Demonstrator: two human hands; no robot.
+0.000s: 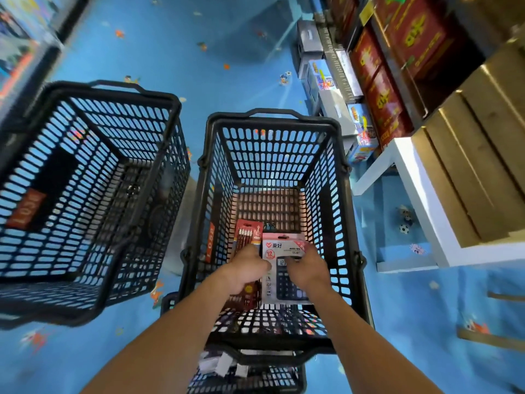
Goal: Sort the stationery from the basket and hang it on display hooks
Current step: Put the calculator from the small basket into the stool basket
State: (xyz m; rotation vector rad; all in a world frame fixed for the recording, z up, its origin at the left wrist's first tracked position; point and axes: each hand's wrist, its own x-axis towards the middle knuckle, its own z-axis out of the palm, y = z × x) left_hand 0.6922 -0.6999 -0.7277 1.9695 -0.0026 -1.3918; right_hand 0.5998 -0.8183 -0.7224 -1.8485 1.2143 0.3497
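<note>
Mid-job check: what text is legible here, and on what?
"爱好", "12": pink-and-white calculator pack.
"LOSB", roughly: orange tag in the middle black plastic mesh basket.
Too blurred: red pencil pack, left basket's orange tag, gold print on red shelf boxes, the calculator pack's small print.

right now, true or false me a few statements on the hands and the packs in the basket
1. The left hand and the right hand are both inside the middle basket. True.
2. The calculator pack has a blue header. False: it is pink.
3. The pencil pack lies left of the calculator pack. True.
4. The right hand grips the pencil pack. False: it grips the calculator pack, and the left hand holds the pencil pack.
5. The other basket is red. False: it is black.
</note>
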